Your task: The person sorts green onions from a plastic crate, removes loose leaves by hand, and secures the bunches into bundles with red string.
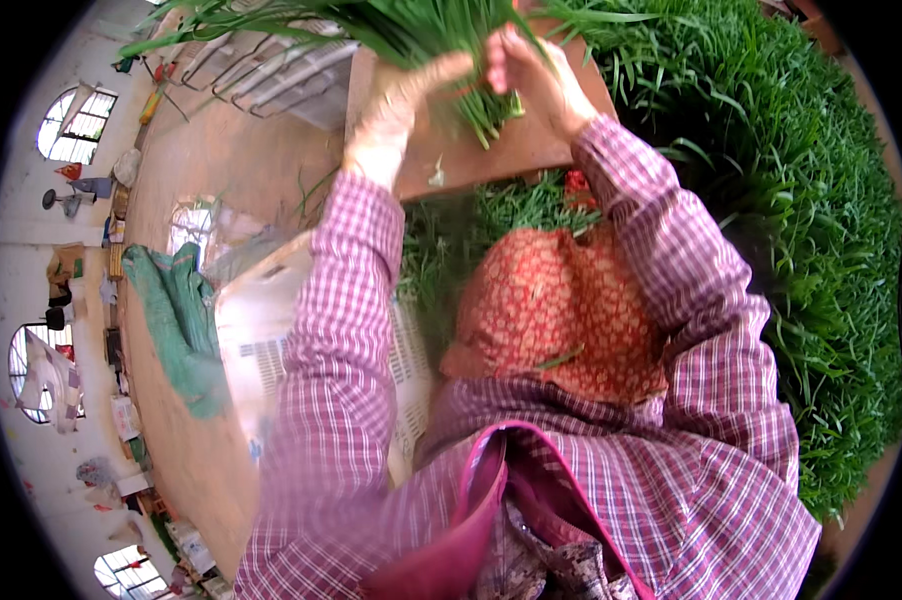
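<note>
A bunch of long green leafy stalks, like Chinese chives, lies across the top of the view, its cut ends above a brown board. My left hand is blurred and wraps the bunch from the left, thumb stretched over the stalks. At the right side of the bunch is my right hand, its fingers bent beside the stems; a thin reddish band seems to cross the stalks between the hands. Whether the right fingers grip anything is unclear. Small plant scraps lie on the board.
A large heap of green stalks fills the right side. Loose leaves lie below the board. At left are a white plastic crate, a green woven sack and metal-framed racks or crates. Goods line the far wall.
</note>
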`<action>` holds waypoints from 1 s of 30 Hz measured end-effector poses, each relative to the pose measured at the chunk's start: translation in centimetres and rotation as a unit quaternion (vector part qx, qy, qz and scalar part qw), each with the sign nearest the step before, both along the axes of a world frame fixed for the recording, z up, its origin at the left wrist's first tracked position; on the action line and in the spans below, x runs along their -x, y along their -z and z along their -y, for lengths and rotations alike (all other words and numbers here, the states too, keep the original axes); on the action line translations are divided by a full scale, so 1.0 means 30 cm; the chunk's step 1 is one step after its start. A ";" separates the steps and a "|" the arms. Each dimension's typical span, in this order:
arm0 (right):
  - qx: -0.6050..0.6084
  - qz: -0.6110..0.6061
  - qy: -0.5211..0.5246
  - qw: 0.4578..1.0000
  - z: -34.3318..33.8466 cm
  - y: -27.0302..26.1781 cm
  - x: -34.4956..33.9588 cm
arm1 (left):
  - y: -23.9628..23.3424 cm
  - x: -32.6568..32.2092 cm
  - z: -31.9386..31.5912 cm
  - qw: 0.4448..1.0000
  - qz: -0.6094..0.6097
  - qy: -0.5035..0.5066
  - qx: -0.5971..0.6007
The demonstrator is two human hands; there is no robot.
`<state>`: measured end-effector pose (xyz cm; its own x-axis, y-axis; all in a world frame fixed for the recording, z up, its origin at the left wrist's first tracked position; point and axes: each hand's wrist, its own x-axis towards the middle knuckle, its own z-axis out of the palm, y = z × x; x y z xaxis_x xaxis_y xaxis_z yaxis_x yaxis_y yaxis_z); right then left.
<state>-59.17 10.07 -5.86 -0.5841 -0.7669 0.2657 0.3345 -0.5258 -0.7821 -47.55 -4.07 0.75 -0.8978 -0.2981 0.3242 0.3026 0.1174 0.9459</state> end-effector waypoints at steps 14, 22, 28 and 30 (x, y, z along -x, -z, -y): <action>0.015 -0.012 0.116 0.993 -0.142 -0.070 -0.125 | -0.310 0.219 -0.173 0.981 0.177 0.030 0.078; -0.190 -0.136 0.097 0.968 -0.101 -0.024 0.003 | 0.030 -0.010 -0.232 0.858 0.174 -0.095 0.473; -0.215 -0.250 0.070 0.941 -0.070 -0.115 0.022 | 0.141 -0.037 -0.237 0.722 0.206 -0.172 0.638; -0.214 -0.172 0.036 0.961 -0.059 -0.085 0.054 | 0.121 -0.034 -0.230 0.723 0.248 -0.124 0.633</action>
<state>-60.79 11.85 -3.31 -0.5740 -0.8097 0.1217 -0.0077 -0.1432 -0.9897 -46.53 2.83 -2.89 -0.9670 -0.2163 0.1344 -0.2160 0.9762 0.0171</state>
